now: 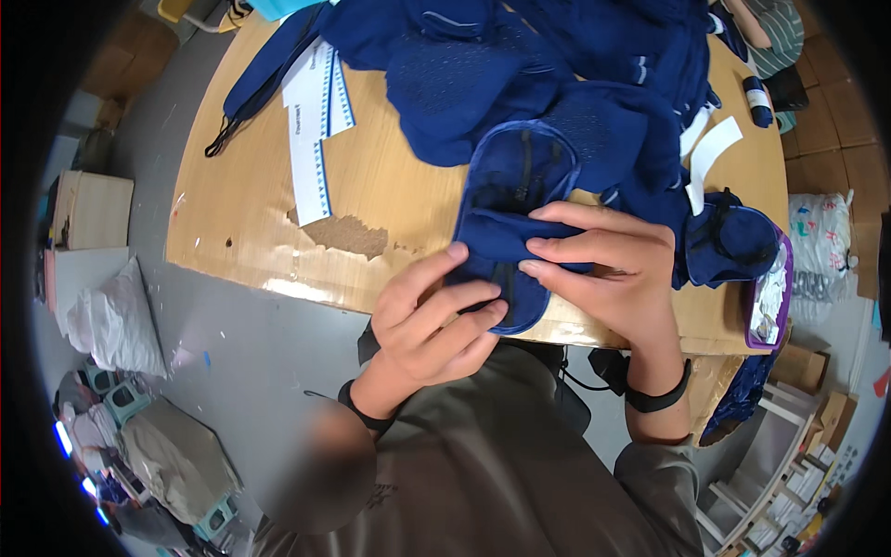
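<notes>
A long, rounded navy fabric pouch (pixel 506 243) with blue piped edges lies across the near edge of the table. Its upper end is spread, baring a dark lining and a black strap or seam. My left hand (pixel 436 320) grips the pouch's lower left side, with the thumb on top and the fingers curled over the front. From the right, my right hand (pixel 613 265) pinches a fold of the cloth at mid-length between thumb and fingers. Beyond them, a heap of navy cloth pieces (pixel 464 84) touches the pouch's far end.
White card strips (pixel 311 172) with blue markings lie left on the wooden table (pixel 223 204), near a chipped patch. At right are a curved white strip (pixel 710 153), another navy pouch (pixel 729 243), a purple tray (pixel 784 278) and a small navy roll (pixel 757 100). Another person's arm (pixel 748 23) shows far right.
</notes>
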A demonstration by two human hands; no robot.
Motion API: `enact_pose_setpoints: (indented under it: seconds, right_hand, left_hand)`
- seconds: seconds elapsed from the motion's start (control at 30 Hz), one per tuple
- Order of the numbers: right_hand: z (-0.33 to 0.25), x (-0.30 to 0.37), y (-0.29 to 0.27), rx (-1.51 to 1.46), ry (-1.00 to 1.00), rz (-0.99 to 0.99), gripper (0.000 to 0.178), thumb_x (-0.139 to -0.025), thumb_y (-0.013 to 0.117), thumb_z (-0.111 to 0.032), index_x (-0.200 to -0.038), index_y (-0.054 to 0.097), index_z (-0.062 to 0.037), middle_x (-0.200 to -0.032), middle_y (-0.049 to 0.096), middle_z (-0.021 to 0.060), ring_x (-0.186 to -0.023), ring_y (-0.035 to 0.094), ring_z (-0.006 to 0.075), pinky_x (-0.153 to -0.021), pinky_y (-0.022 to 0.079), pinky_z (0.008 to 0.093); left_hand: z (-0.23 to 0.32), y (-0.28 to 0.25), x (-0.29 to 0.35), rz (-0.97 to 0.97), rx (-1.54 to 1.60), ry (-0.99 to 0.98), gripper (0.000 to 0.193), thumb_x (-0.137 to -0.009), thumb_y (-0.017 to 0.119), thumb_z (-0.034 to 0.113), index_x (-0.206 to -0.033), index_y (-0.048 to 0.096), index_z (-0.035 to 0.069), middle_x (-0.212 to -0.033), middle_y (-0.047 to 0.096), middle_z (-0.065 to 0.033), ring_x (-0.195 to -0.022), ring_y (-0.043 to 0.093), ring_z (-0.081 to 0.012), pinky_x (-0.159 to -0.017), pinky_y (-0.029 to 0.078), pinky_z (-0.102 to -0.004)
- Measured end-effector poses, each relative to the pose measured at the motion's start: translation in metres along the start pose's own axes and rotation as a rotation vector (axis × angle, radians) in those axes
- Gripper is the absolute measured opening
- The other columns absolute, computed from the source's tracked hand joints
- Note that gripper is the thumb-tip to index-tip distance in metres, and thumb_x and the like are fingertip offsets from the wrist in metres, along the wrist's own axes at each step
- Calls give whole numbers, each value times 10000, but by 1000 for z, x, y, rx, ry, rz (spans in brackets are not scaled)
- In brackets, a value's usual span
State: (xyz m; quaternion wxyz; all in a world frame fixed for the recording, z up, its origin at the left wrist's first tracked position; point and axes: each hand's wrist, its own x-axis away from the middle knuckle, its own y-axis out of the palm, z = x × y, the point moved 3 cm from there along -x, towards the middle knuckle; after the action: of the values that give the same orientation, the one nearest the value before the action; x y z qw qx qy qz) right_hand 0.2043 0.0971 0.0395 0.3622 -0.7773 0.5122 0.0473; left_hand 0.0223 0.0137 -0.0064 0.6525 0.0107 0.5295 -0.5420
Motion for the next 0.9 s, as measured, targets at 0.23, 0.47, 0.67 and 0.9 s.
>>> enact_pose_setpoints:
  seconds: [0.23,0.47,0.67,0.9]
  right_hand:
    - [-1,-4,5,49,-69,-30,188,-663,850,-41,-834,776,-71,-973,747,116,-716,697,208,-616,543,283]
    - [-9,-3,20,31,-142,35,431,-653,852,-5,-1069,739,3,-1003,752,120,-856,727,243,-732,585,328]
    - [-6,4,22,11,35,43,585,-604,882,21,-1157,694,45,-964,741,130,-877,717,215,-777,578,316]
    - [-2,9,26,31,-174,57,336,-614,855,13,-939,770,2,-929,711,104,-843,710,238,-705,587,306]
  left_hand:
    - [-8,1,2,69,-39,50,134,-615,735,133,-748,733,152,-1036,711,-39,-1221,570,-377,-912,524,-449]
    - [-7,-8,6,30,5,-42,232,-572,720,124,-741,767,275,-1200,662,-54,-1359,424,-432,-1138,383,-493]
    - [-7,-6,11,55,-4,-19,223,-596,725,113,-749,770,270,-1229,666,-64,-1356,434,-430,-1131,408,-491]
    - [-5,-2,12,93,47,-56,112,-689,752,166,-784,727,221,-1217,708,-47,-1281,557,-371,-1104,397,-489]
